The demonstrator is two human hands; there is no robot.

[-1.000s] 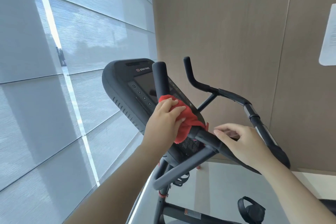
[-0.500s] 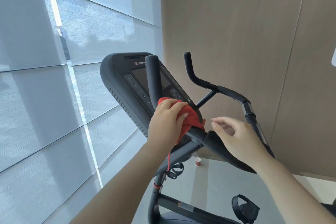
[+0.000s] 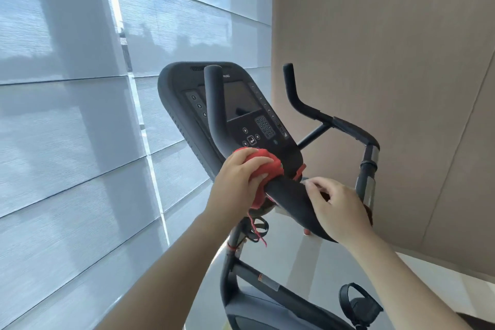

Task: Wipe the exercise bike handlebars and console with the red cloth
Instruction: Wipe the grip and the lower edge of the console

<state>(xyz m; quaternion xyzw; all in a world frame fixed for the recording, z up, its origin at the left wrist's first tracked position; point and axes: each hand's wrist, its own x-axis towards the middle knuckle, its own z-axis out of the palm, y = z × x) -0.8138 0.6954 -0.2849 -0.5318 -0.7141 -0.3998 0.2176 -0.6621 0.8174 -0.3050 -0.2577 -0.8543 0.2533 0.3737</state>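
The black exercise bike fills the middle of the head view. Its console (image 3: 241, 104) tilts up toward me, with a dark screen and button pads. A left handlebar (image 3: 214, 104) rises in front of the console. The right handlebar (image 3: 302, 107) curves away toward the wall. My left hand (image 3: 238, 182) grips the red cloth (image 3: 263, 166) wrapped around the base of the left handlebar. A red thread hangs below it. My right hand (image 3: 337, 209) rests on the padded bar (image 3: 289, 195) just right of the cloth, fingers loosely curled over it.
Window blinds (image 3: 80, 142) cover the whole left side. A beige panelled wall (image 3: 388, 61) stands behind and to the right of the bike. A pedal with a strap (image 3: 359, 305) shows at the lower right, above the pale floor (image 3: 308, 254).
My left hand with the cloth has slid down the left handlebar toward its bend. My right hand lifted off, then came down onto the padded bar. The view shifted left, baring more console.
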